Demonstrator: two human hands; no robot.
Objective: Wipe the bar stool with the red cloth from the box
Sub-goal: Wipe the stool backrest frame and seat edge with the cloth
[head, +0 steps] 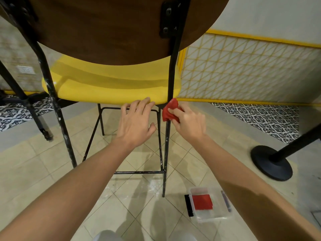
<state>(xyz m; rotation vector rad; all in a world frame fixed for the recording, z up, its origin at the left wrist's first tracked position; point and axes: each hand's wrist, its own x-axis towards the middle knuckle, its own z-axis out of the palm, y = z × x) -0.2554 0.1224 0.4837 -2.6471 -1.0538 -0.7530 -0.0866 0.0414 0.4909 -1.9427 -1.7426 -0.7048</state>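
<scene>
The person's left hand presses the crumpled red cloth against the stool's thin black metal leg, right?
Not quite. In the head view the right hand grips the crumpled red cloth against the thin black metal leg; the left hand only touches the edge of the yellow seat.

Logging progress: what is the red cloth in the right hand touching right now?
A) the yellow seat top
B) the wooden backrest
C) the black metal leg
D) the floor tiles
C: the right hand holds the red cloth against the black metal leg just below the yellow seat.
</scene>
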